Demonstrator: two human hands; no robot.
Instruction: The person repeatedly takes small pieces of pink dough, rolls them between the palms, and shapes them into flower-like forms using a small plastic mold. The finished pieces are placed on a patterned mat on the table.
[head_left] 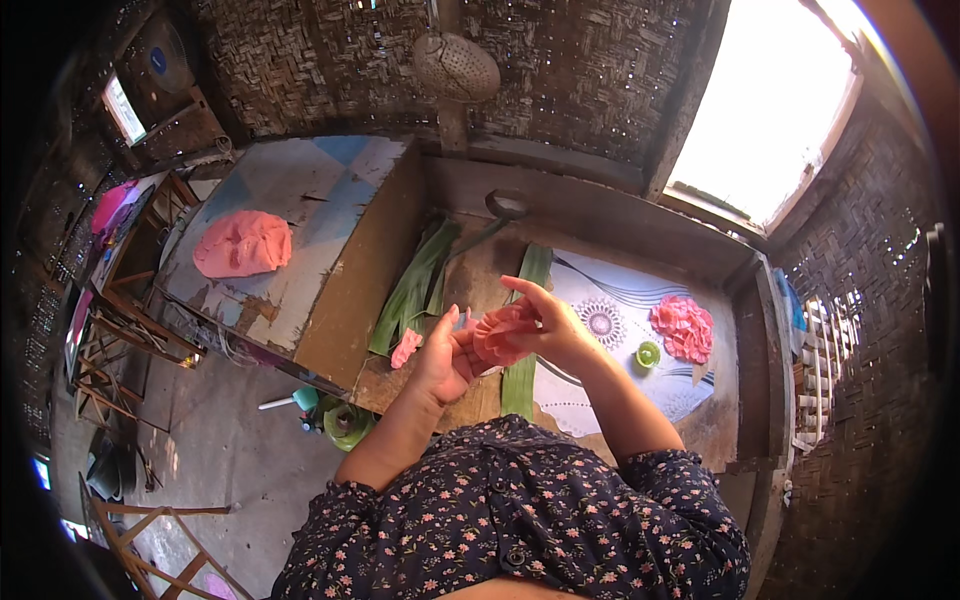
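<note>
Okay, left hand (443, 368) open-fingered, right hand (565, 338) clamped on pink lump (500, 337), toward front edge of desk (490, 264). Probably shaping; next press wants gentleness.

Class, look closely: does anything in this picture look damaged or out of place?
Yes: the tabletop at left, under the pink lump, looks damaged. Its pale-and-blue covering is torn and ragged near the edges, with brown patches showing through.

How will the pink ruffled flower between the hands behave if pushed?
The pink ruffled flower likely gives easily: its edges look thin. Probably light, given those loose folds. Its uneven outline may keep it from rolling smoothly.
</note>
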